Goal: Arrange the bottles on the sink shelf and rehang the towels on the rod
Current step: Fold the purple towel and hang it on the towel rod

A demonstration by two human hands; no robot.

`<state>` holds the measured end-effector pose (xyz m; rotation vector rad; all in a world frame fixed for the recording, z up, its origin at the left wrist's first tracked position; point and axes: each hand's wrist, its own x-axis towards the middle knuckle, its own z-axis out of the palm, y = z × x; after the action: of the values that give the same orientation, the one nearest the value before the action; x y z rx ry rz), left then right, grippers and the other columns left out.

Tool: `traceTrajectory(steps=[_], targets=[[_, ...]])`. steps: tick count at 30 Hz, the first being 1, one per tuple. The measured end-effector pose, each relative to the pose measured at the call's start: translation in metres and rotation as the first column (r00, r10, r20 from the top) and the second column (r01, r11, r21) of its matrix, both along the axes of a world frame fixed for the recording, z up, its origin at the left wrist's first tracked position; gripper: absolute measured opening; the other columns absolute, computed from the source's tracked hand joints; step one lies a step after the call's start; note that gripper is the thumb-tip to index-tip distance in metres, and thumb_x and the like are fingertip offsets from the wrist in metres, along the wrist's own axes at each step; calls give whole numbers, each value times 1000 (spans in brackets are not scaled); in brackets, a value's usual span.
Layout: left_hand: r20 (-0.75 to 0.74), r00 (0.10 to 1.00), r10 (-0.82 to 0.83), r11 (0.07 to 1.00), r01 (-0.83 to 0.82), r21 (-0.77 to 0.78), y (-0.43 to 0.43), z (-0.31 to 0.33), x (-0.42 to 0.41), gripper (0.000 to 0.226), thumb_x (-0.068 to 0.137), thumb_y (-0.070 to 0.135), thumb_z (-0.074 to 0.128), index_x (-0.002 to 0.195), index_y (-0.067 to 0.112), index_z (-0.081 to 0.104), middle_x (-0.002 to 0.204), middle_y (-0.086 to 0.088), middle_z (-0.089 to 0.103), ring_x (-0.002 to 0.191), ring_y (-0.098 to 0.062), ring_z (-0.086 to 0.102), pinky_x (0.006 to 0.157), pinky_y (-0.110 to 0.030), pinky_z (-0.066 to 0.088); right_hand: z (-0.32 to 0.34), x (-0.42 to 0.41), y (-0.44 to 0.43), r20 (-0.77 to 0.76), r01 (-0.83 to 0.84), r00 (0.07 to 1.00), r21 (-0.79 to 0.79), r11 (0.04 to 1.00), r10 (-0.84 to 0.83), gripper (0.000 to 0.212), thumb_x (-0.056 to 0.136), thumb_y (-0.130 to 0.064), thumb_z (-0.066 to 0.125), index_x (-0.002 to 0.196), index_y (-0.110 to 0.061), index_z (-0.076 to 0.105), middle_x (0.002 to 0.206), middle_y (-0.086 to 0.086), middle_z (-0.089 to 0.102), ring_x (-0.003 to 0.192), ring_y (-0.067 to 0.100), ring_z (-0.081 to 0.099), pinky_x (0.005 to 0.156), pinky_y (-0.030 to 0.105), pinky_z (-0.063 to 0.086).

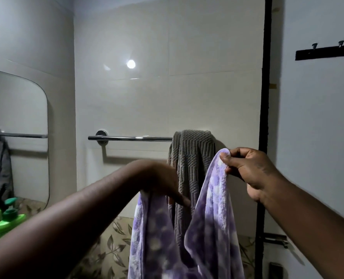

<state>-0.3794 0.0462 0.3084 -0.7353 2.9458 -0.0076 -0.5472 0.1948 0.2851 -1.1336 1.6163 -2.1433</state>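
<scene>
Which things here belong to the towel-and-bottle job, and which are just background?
Job: purple towel, held by left hand and right hand; grey towel on the rod; green bottles.
Background: mirror; hook rack.

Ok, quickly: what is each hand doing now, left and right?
The left hand grips the purple towel at its top edge.
The right hand pinches its other top corner.

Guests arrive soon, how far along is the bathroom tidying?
Done: the grey towel hangs over the rod. In hand: left hand and right hand hold the purple towel, not yet hung. Left: drape it on the bare rod; the green bottles are barely in view.
</scene>
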Motion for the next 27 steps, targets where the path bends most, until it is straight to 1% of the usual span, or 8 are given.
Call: traceTrajectory(steps=[3,7,9,12,16,19,24,27], targets=[[-55,998,-11,934,30,357,-1,11,9,55,81,66,72,97,15,78,50,14,52,47,-1,46,50,-14,40,5,-7,3,16,16,1000,-29,999,-16,10,86,-8,77,79,-6,69,76,9,66,62,17,58,61,22,57],[-296,953,-58,711,248,659,-25,13,20,55,69,65,83,102,21,78,83,7,68,77,-7,60,74,-24,51,13,-18,10,69,57,996,-85,995,-51,15,87,-7,75,75,-10,67,72,7,65,61,16,57,56,16,57],[-457,869,192,589,270,762,-30,9,15,50,73,51,85,102,12,73,80,-4,69,65,-10,64,62,-26,57,13,-18,12,72,39,997,-63,997,-34,14,87,-6,75,75,-9,67,72,7,65,62,17,57,54,16,56],[-415,752,512,379,236,895,-24,-1,2,46,75,44,76,87,1,64,60,-15,66,47,-20,65,50,-31,57,6,-1,9,53,-76,996,41,996,73,12,87,-6,75,77,-8,68,68,5,66,59,14,55,54,21,53],[-457,628,630,252,391,885,9,-16,-26,35,104,25,58,79,0,63,57,-11,67,43,-16,64,44,-25,55,-15,42,-9,24,-187,982,75,979,186,12,87,-3,75,76,-5,69,61,3,64,52,12,55,53,22,52],[-548,496,674,244,550,799,24,-24,-41,25,103,0,52,80,3,60,56,-4,66,43,-11,63,41,-24,54,-28,57,-21,0,-126,992,33,992,126,13,86,-4,77,77,2,70,66,7,67,60,15,62,62,28,59],[-591,521,616,187,632,752,29,-26,-29,20,101,-6,51,88,4,63,76,-10,66,57,-11,65,50,-20,55,-25,42,-13,-11,-36,999,13,999,36,9,86,-2,76,77,0,73,66,8,73,57,15,66,57,27,58],[-607,436,664,213,668,713,38,-27,-25,28,94,-19,50,99,5,63,86,-15,67,70,-18,66,56,-20,58,-21,35,-8,-14,-20,1000,11,1000,21,7,87,-1,74,80,1,74,63,7,71,52,14,63,51,24,53]])
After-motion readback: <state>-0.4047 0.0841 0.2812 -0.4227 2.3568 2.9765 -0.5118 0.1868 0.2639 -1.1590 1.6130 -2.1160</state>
